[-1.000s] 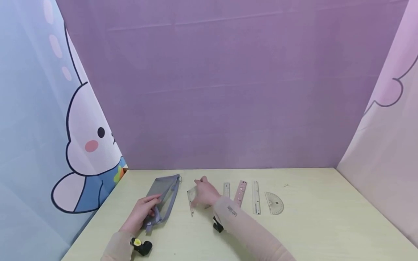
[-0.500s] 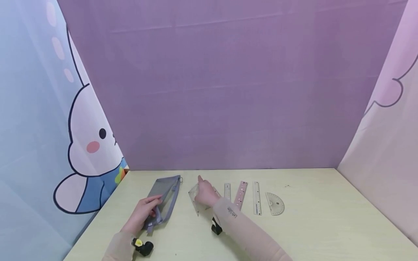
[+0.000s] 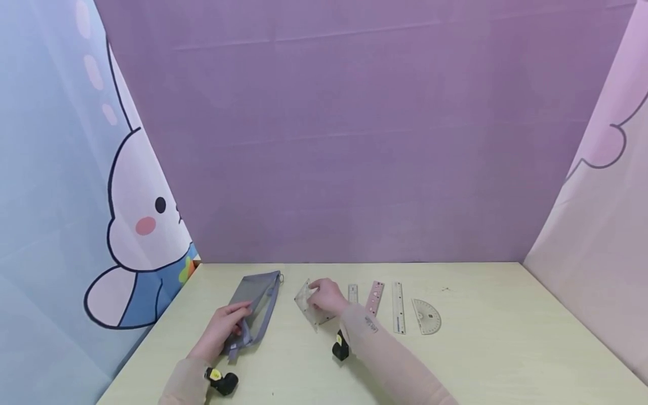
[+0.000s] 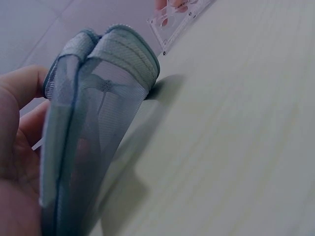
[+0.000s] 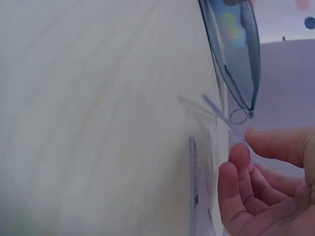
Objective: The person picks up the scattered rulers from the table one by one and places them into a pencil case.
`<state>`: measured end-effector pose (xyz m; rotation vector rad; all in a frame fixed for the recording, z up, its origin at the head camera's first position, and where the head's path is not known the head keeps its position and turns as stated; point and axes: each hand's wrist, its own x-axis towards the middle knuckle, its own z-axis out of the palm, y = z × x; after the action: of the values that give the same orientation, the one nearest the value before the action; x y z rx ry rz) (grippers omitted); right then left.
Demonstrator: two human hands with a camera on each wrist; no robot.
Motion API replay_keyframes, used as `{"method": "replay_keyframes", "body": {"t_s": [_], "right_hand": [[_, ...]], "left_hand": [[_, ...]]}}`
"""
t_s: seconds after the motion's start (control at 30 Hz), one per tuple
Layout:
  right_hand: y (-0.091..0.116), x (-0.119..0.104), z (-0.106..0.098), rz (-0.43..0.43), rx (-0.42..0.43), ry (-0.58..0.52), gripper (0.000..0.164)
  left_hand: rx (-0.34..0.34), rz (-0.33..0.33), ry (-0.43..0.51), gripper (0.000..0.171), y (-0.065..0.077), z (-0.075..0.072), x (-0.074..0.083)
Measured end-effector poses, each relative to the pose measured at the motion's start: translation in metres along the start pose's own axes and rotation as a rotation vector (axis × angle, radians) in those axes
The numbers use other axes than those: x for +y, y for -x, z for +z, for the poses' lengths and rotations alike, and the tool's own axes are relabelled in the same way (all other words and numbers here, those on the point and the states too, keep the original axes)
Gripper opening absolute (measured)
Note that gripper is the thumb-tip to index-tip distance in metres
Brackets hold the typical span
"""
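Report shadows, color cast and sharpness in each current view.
Head: even light, soft shadow beside the right sleeve, markings on the pink ruler unreadable. Left wrist: dim and bluish, the mesh pouch throwing a soft-edged shadow on the table. Right wrist: hazy, the set square in the right hand reduced to a pale strip.

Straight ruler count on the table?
3, side by side: a clear ruler nearest the right hand, a pink ruler in the middle, a second clear ruler beside the protractor. The right sleeve may hide more.
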<state>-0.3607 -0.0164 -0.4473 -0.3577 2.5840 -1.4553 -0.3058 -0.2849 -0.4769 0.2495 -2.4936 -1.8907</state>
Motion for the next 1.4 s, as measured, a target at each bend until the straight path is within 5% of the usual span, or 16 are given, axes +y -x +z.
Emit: {"method": "replay_keyframes", "body": {"t_s": [0.23, 0.63, 1.4], "right_hand": [[0.0, 0.002, -0.008, 0.015, -0.007, -0.099, 0.028], [-0.006, 0.015, -0.019, 0.064, -0.059, -0.39, 0.026], [-0.008, 0.007, -0.019, 0.058, -0.131, -0.551, 0.032]], "left_hand": [[-0.006, 0.012, 0.004, 0.044, 0.0, -0.001, 0.001], [-0.003, 0.013, 0.011, 0.044, 0.001, 0.002, 0.001], [-0.004, 0.022, 0.064, 0.043, 0.005, -0.004, 0.012]]}}
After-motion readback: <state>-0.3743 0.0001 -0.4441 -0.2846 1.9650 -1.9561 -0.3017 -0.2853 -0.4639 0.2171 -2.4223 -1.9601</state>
